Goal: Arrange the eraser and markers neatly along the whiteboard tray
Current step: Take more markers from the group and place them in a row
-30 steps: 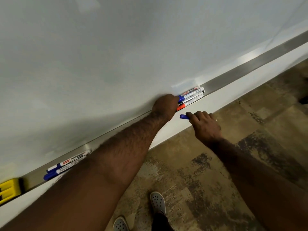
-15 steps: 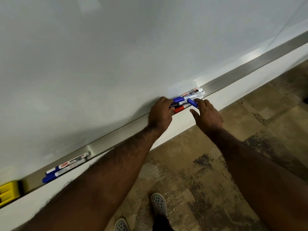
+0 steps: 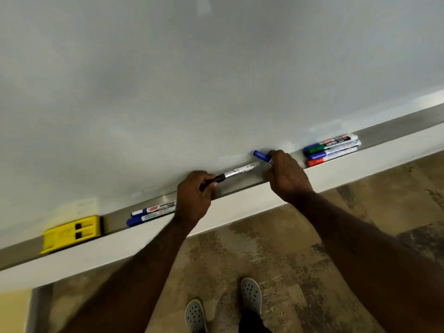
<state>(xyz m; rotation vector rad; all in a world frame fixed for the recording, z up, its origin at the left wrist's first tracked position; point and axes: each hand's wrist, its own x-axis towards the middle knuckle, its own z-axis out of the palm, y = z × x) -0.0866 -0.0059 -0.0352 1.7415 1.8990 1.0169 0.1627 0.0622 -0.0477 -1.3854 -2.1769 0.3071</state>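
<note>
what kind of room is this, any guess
Probably a classroom or meeting room. A big whiteboard fills the wall, its metal tray holds a yellow eraser and several markers, and the floor has patterned tiles.

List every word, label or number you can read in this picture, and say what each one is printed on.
None can be read for certain.
Two blue-capped markers left of the left hand: red logo and dark print, too blurred.
Marker stack at right: red and black labels, too blurred.
Marker held by the left hand: faint marks only.
Yellow eraser: no text visible.
Pale note on the whiteboard: nothing legible.
</note>
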